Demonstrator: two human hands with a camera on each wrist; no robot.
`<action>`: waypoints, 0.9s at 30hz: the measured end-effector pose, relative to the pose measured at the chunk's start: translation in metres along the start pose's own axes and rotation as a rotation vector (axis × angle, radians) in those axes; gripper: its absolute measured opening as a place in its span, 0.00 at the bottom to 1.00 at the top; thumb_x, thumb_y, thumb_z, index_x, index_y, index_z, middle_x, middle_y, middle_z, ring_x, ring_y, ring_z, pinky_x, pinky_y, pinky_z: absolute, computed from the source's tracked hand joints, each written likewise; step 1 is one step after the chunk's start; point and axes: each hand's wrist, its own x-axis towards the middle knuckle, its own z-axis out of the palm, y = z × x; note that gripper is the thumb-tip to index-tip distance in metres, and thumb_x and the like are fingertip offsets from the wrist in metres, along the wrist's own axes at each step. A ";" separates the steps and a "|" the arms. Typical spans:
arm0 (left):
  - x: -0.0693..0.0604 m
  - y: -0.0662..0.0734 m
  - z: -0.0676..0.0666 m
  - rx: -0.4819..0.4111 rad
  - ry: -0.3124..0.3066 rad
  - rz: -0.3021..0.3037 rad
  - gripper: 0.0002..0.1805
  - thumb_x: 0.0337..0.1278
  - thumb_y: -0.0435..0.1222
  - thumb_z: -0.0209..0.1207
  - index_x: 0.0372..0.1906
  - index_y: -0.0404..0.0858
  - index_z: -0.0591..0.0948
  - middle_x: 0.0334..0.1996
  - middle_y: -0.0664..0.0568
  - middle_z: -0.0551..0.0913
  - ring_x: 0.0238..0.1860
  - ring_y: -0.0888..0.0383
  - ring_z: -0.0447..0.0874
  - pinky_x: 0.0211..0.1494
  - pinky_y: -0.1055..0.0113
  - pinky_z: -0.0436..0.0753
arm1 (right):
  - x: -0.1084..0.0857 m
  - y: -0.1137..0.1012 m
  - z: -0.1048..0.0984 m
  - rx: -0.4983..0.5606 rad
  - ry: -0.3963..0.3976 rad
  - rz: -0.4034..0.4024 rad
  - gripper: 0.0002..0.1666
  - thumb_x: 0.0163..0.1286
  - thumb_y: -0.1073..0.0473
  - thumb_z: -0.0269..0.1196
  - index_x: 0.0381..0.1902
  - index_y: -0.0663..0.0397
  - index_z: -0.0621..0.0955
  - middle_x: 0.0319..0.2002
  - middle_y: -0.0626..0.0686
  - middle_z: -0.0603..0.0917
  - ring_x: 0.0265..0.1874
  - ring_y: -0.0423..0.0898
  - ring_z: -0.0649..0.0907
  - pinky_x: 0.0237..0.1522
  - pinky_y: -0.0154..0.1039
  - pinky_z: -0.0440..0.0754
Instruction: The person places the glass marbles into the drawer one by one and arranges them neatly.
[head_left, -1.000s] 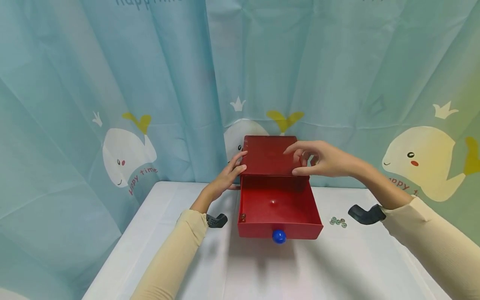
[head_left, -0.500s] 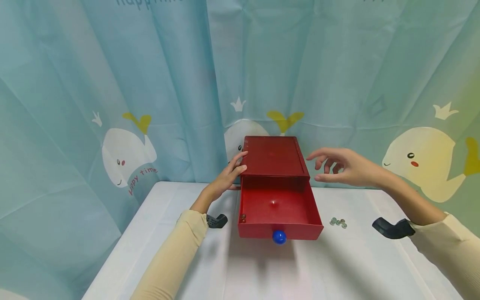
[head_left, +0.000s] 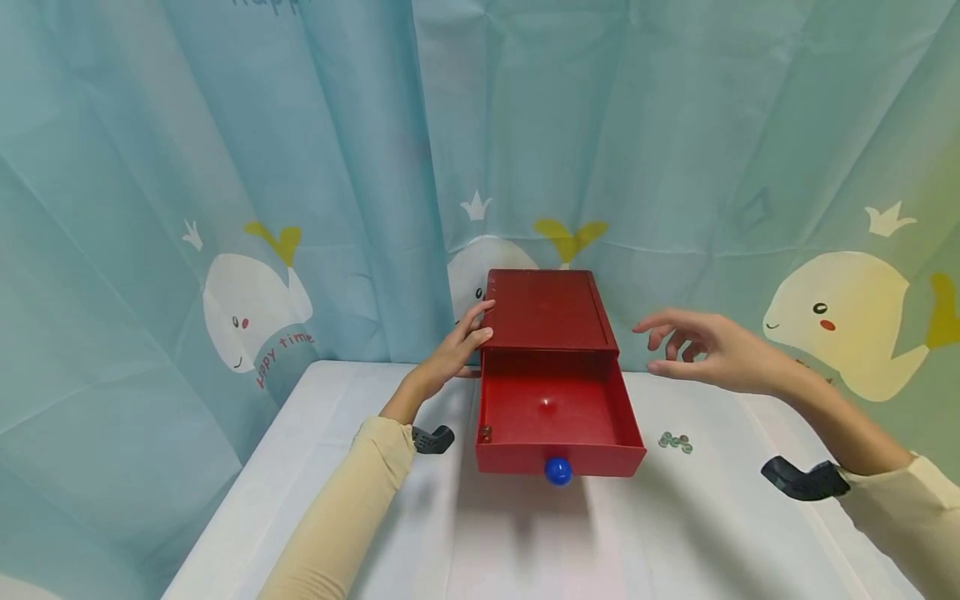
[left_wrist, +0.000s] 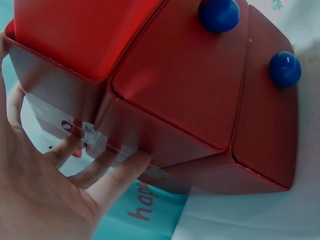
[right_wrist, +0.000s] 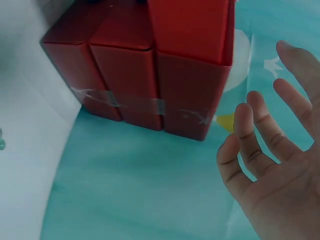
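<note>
A red drawer unit stands on the table, with its top drawer pulled out by a blue knob side facing me. Inside that drawer, small brown marble-like pieces lie in the front left corner. My left hand rests against the unit's left side, its fingers nearly straight along the wall and its thumb side near the top edge. To the right of the unit, my right hand hovers in the air with loosely bent fingers, holding nothing and touching nothing.
Several greenish glass marbles lie on the white table right of the drawer. Two lower drawers with blue knobs are closed. Clear tape runs along the unit's side. A whale-print curtain hangs close behind.
My right hand has moved right, away from above the unit's top, to a spot beside it. My left hand, the drawer and the marbles have stayed in place.
</note>
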 end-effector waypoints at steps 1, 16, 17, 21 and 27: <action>0.000 0.000 0.000 0.001 0.001 -0.003 0.36 0.71 0.54 0.48 0.80 0.67 0.53 0.78 0.47 0.54 0.75 0.43 0.61 0.60 0.37 0.79 | -0.002 0.003 0.002 0.005 0.005 0.003 0.28 0.65 0.61 0.73 0.62 0.44 0.80 0.41 0.45 0.81 0.32 0.41 0.84 0.33 0.35 0.84; 0.000 -0.002 -0.001 -0.005 -0.002 0.001 0.35 0.72 0.54 0.49 0.80 0.68 0.53 0.78 0.49 0.56 0.74 0.44 0.63 0.60 0.38 0.80 | -0.045 0.051 0.037 0.019 0.098 0.112 0.26 0.65 0.61 0.74 0.60 0.44 0.81 0.42 0.47 0.82 0.33 0.42 0.85 0.36 0.34 0.85; 0.000 -0.001 -0.001 -0.003 -0.001 0.001 0.35 0.71 0.54 0.48 0.80 0.68 0.53 0.78 0.49 0.56 0.74 0.44 0.63 0.60 0.38 0.80 | -0.049 0.055 0.039 0.017 0.104 0.128 0.25 0.65 0.61 0.74 0.59 0.44 0.81 0.42 0.47 0.82 0.33 0.42 0.85 0.36 0.34 0.85; 0.000 -0.002 -0.001 -0.004 0.003 0.006 0.35 0.71 0.54 0.48 0.80 0.67 0.53 0.78 0.48 0.55 0.74 0.44 0.63 0.59 0.38 0.80 | -0.062 0.068 0.045 0.008 0.125 0.192 0.24 0.65 0.59 0.73 0.59 0.44 0.81 0.42 0.48 0.83 0.34 0.41 0.85 0.37 0.33 0.84; 0.001 -0.003 -0.001 -0.003 -0.001 0.011 0.35 0.72 0.53 0.48 0.81 0.66 0.53 0.78 0.48 0.55 0.74 0.43 0.62 0.60 0.37 0.80 | -0.081 0.085 0.057 0.006 0.143 0.249 0.24 0.65 0.58 0.73 0.58 0.47 0.81 0.43 0.50 0.84 0.34 0.40 0.85 0.36 0.34 0.84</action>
